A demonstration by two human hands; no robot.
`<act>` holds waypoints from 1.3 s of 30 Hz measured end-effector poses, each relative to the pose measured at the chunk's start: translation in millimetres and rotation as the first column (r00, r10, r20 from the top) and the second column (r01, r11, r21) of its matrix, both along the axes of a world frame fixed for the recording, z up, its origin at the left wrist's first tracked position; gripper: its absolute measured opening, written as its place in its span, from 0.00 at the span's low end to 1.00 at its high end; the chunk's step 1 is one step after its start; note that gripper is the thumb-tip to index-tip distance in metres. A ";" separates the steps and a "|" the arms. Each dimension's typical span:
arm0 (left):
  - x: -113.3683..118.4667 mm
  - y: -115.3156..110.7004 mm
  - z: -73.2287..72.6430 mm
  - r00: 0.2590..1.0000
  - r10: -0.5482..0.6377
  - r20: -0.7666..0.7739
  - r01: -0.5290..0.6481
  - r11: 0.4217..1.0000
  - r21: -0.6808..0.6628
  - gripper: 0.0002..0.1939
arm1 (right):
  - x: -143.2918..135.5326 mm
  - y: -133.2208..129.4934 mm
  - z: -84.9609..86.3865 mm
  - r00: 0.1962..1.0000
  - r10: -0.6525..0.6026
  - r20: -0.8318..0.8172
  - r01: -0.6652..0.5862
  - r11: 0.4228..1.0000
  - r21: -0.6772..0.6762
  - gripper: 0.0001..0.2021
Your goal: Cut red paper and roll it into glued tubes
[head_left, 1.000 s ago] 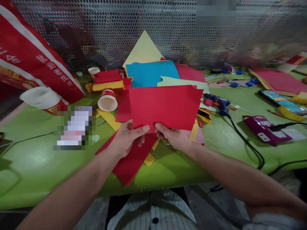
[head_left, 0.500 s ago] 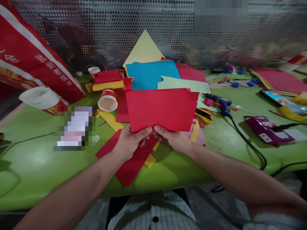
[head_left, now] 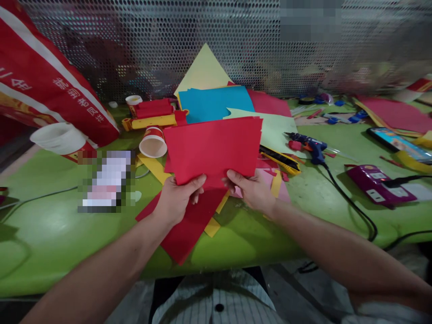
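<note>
Red paper sheets [head_left: 214, 146], layered with slightly uneven edges, are held up over the table. My left hand [head_left: 180, 195] pinches their lower left edge, thumb in front. My right hand [head_left: 251, 189] grips the lower right part, its thumb also on the front. Beneath my hands another red sheet [head_left: 184, 234] lies slanted near the table's front edge, with yellow strips [head_left: 212, 227] beside it. Behind the held sheets are blue paper [head_left: 216, 103], pale green paper [head_left: 276, 128] and a pale yellow sheet [head_left: 205, 67].
On the green table [head_left: 54, 243], a phone [head_left: 107, 180], a tipped paper cup [head_left: 153, 143] and a red bag [head_left: 64, 85] are at the left. At the right are a yellow cutter [head_left: 286, 163], a glue gun [head_left: 313, 146] and a purple power socket [head_left: 380, 185].
The held red sheets have shifted left and tilted, with their right side higher. My right hand has moved away from my left hand, and more of the yellow cutter shows.
</note>
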State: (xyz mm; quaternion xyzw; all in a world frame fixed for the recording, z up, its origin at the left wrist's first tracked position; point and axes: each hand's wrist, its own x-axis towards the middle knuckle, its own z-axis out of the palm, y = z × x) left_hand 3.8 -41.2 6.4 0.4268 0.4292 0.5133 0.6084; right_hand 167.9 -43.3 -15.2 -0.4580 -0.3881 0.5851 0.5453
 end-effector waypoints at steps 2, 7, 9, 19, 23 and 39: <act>-3.4 0.9 0.8 1.000 0.013 0.000 -0.013 1.000 0.007 0.08 | 4.9 2.1 1.8 1.000 0.018 0.022 -0.020 0.997 0.080 0.16; -8.7 2.0 5.0 0.998 0.058 -0.008 -0.058 0.998 0.009 0.09 | 20.3 7.1 4.6 0.998 -0.019 0.056 0.005 0.970 0.243 0.15; -9.5 2.6 7.0 0.995 0.102 -0.006 -0.102 0.995 0.014 0.09 | 24.5 8.2 5.7 0.999 -0.044 0.017 0.038 0.967 0.252 0.14; -0.6 2.2 3.0 0.995 0.096 -0.018 -0.096 0.995 0.016 0.10 | -1.9 -2.6 16.7 0.975 0.212 -0.073 -0.214 0.977 -0.018 0.18; 5.0 0.0 -3.9 0.998 0.044 -0.053 -0.043 0.999 0.013 0.09 | -6.6 -3.1 15.8 0.988 0.137 -0.076 -0.139 0.990 -0.026 0.16; 9.9 -4.3 -10.6 0.994 -0.109 0.000 0.109 0.994 0.001 0.09 | -10.3 -6.4 12.7 0.995 0.076 0.062 -0.084 0.986 0.143 0.14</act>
